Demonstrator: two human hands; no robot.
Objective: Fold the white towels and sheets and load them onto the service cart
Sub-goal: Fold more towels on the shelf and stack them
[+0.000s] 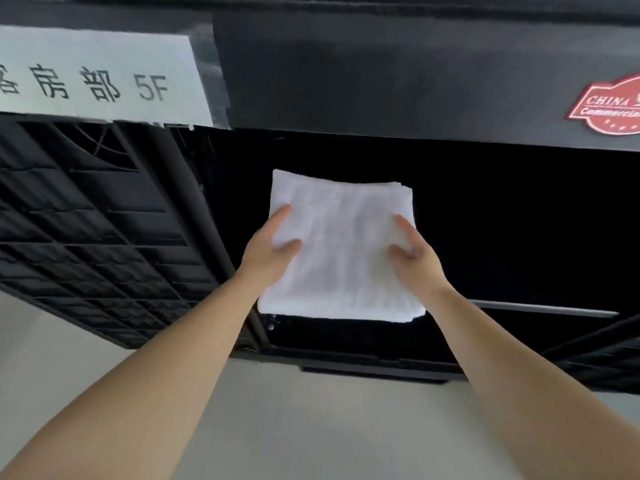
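Observation:
A folded white towel [341, 258] is held flat in front of the dark open shelf of the black service cart [398, 84]. My left hand [268, 252] grips its left edge, thumb on top and fingers underneath. On the right edge, my right hand [417, 261] grips the same way. The towel's far half is inside the shelf opening; its near edge hangs over the shelf's front lip. The inside of the shelf is too dark to see.
A ribbed black side panel [86, 216] stands open at the left. A white paper label [100, 74] and a red badge [609, 105] are stuck on the cart's top panel. A metal rail [543, 308] runs at the right. Pale floor [311, 427] lies below.

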